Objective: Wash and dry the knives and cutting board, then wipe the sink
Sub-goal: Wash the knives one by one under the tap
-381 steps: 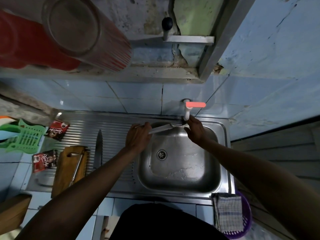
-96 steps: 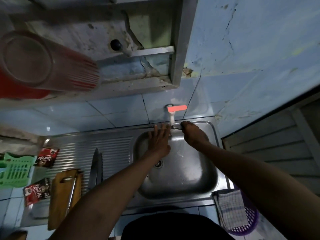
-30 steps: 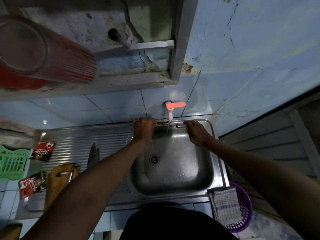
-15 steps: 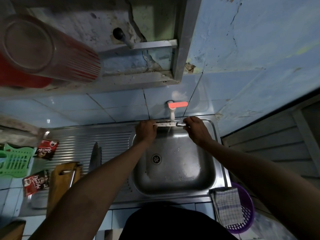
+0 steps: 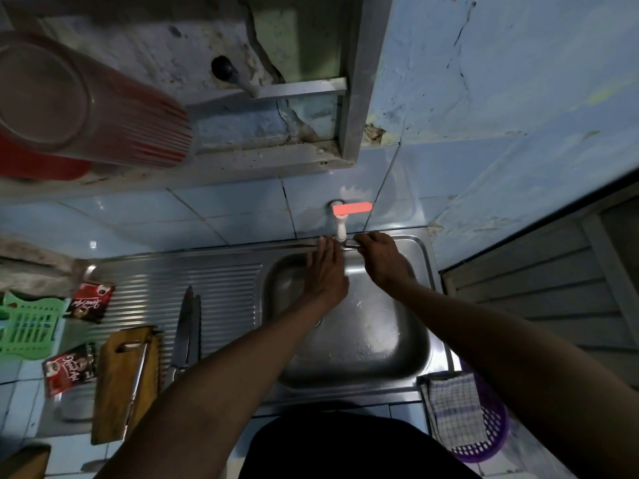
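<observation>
Under the white tap with its orange lever, at the back rim of the steel sink, the right hand grips a thin steel knife — the left hand lies flat over it, fingers straight. Two more knives lie on the ribbed drainboard beside the wooden cutting board — red sachets show script I cannot read.

A single head-worn, wide-angle camera looks steeply down from above the person's chest onto the stainless-steel sink basin, facing the pale blue tiled wall behind it. The view sits close: both forearms reach in from the bottom edge, and the ribbed steel drainboard fills the left. No second view shares the scene.
</observation>
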